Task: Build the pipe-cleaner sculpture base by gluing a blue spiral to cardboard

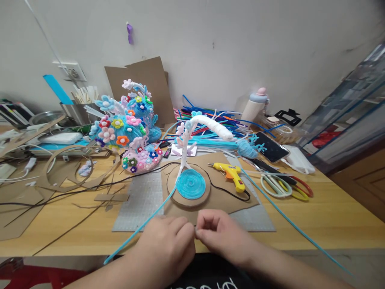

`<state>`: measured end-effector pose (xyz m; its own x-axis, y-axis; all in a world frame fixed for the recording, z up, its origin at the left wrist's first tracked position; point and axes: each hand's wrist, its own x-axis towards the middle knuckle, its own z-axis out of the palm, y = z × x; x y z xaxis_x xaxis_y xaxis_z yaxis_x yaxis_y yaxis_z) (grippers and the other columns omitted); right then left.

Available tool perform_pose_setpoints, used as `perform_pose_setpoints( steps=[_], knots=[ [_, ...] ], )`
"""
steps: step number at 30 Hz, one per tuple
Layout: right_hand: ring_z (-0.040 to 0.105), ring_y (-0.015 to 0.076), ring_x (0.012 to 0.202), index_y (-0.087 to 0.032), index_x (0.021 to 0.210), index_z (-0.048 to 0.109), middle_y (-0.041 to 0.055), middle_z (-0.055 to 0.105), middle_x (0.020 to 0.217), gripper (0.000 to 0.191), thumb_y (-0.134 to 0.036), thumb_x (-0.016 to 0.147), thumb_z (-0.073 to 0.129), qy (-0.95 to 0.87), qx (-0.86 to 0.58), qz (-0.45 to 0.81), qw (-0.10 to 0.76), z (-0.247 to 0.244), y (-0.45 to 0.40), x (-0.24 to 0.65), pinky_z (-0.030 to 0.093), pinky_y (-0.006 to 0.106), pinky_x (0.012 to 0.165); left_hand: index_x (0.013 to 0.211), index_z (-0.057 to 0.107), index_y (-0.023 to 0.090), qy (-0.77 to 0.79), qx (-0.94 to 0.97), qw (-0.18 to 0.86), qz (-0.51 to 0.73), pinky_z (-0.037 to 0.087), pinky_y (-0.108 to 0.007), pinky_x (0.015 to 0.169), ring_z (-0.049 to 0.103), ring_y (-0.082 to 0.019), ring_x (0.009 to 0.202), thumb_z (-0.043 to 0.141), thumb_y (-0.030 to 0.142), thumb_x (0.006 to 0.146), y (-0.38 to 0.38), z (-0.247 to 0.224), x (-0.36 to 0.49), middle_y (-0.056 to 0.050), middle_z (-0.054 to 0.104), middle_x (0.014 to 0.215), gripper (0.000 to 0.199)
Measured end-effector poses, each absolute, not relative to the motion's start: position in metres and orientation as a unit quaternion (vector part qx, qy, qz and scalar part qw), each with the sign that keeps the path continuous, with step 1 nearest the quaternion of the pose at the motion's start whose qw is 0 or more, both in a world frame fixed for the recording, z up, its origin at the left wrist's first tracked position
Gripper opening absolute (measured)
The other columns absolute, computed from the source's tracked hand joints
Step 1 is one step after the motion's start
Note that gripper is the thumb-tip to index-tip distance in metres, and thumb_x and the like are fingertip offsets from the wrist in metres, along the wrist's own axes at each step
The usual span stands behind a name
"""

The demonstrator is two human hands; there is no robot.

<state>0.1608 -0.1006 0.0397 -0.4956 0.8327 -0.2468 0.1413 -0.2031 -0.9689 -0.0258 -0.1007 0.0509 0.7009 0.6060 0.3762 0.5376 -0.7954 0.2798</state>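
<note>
My left hand [173, 241] and my right hand [218, 233] meet at the table's front edge, fingers closed. Between their fingertips is something too small to make out. Just beyond them a round cardboard base [192, 204] carries a flat blue spiral [191, 184] and a white curved stem [212, 123] with small pink and blue flowers. A blue pipe cleaner [141, 226] runs from the base of the stem toward the front left, passing beside my left hand. The yellow glue gun [230, 172] lies right of the base on cardboard.
Finished flower pieces [129, 128] stand at the back left. Pipe cleaners [207, 120] lie behind the stem. Scissors [275, 185], a phone [272, 147] and a bottle [255, 108] are on the right. Cardboard scraps [21, 204] and a black cable [105, 184] lie left.
</note>
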Motion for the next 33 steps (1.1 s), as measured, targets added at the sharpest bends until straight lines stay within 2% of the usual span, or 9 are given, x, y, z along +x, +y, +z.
perform_pose_setpoints(
  steps=[3, 6, 10, 13, 18, 22, 25, 28, 33],
  knots=[
    [0.032, 0.0115, 0.056, -0.019, 0.064, 0.049, -0.001, 0.048, 0.06, 0.014, -0.016, 0.078, 0.05, -0.847, -0.321, 0.342, 0.251, 0.041, -0.105, 0.168, 0.017, 0.028, 0.051, 0.066, 0.052, 0.017, 0.439, 0.807, 0.373, 0.129, 0.028, -0.023, 0.048, 0.043, -0.011, 0.052, 0.049, 0.011, 0.073, -0.096, 0.052, -0.022, 0.004, 0.049, 0.057, 0.01],
    [0.033, 0.0124, 0.057, -0.02, 0.067, 0.05, 0.0006, 0.051, 0.063, 0.015, -0.017, 0.082, 0.047, -0.884, -0.289, 0.294, 0.221, 0.04, -0.108, 0.171, 0.016, 0.029, 0.051, 0.064, 0.051, 0.017, 0.485, 0.696, 0.528, 0.045, 0.029, -0.02, 0.046, 0.039, -0.009, 0.05, 0.049, 0.012, 0.069, -0.093, 0.054, -0.022, 0.007, 0.045, 0.053, 0.008],
    [0.037, 0.0084, 0.043, -0.02, 0.073, 0.049, -0.0026, 0.05, 0.055, 0.015, -0.032, 0.08, 0.046, -0.574, -0.429, 0.679, 0.156, 0.035, -0.109, 0.166, 0.021, 0.022, 0.043, 0.067, 0.057, 0.018, 0.464, 0.777, 0.42, 0.07, 0.027, -0.022, 0.048, 0.043, -0.011, 0.053, 0.051, 0.014, 0.071, -0.098, 0.057, -0.024, 0.005, 0.052, 0.057, 0.008],
    [0.028, 0.0039, 0.034, -0.018, 0.079, 0.051, -0.0054, 0.049, 0.054, 0.019, -0.037, 0.076, 0.049, -0.322, -0.372, 0.864, 0.107, 0.032, -0.106, 0.165, 0.011, 0.02, 0.037, 0.071, 0.058, 0.018, 0.395, 0.865, 0.287, 0.113, 0.025, -0.024, 0.05, 0.048, -0.013, 0.054, 0.05, 0.011, 0.072, -0.103, 0.056, -0.026, 0.002, 0.059, 0.062, 0.01],
    [0.022, 0.0046, 0.038, -0.022, 0.073, 0.04, -0.0092, 0.038, 0.052, 0.014, -0.03, 0.074, 0.052, -0.384, -0.408, 0.808, 0.183, 0.032, -0.106, 0.164, 0.013, 0.02, 0.041, 0.07, 0.053, 0.018, 0.372, 0.9, 0.176, 0.143, 0.018, -0.028, 0.05, 0.045, -0.014, 0.049, 0.048, 0.011, 0.072, -0.105, 0.051, -0.023, 0.001, 0.056, 0.06, 0.009],
    [0.027, 0.0106, 0.055, -0.02, 0.064, 0.042, -0.0034, 0.038, 0.058, 0.016, -0.025, 0.075, 0.052, -0.747, -0.385, 0.476, 0.259, 0.035, -0.109, 0.166, 0.018, 0.027, 0.053, 0.063, 0.049, 0.019, 0.511, 0.757, 0.401, 0.073, 0.024, -0.024, 0.047, 0.042, -0.013, 0.05, 0.049, 0.016, 0.069, -0.097, 0.053, -0.019, 0.004, 0.045, 0.052, 0.007],
    [0.027, 0.0113, 0.057, -0.019, 0.064, 0.044, -0.002, 0.041, 0.061, 0.015, -0.021, 0.077, 0.052, -0.812, -0.36, 0.385, 0.249, 0.036, -0.109, 0.168, 0.017, 0.029, 0.055, 0.062, 0.045, 0.021, 0.502, 0.713, 0.488, 0.031, 0.026, -0.022, 0.041, 0.035, -0.011, 0.04, 0.043, 0.017, 0.073, -0.088, 0.052, -0.018, 0.008, 0.034, 0.044, 0.011],
    [0.035, 0.0082, 0.05, -0.02, 0.068, 0.045, -0.0044, 0.044, 0.056, 0.014, -0.026, 0.079, 0.052, -0.69, -0.453, 0.515, 0.232, 0.038, -0.106, 0.166, 0.022, 0.023, 0.049, 0.07, 0.05, 0.019, 0.484, 0.737, 0.468, 0.061, 0.031, -0.022, 0.047, 0.043, -0.012, 0.05, 0.046, 0.017, 0.075, -0.087, 0.05, -0.02, 0.006, 0.046, 0.054, 0.007],
    [0.021, 0.0022, 0.03, -0.02, 0.072, 0.045, -0.0101, 0.039, 0.047, 0.009, -0.026, 0.073, 0.052, -0.287, -0.405, 0.853, 0.159, 0.043, -0.097, 0.167, 0.01, 0.017, 0.033, 0.078, 0.052, 0.019, 0.34, 0.92, 0.151, 0.125, 0.026, -0.027, 0.049, 0.047, -0.015, 0.054, 0.044, 0.014, 0.086, -0.097, 0.045, -0.029, 0.0, 0.057, 0.068, 0.012]
  ],
)
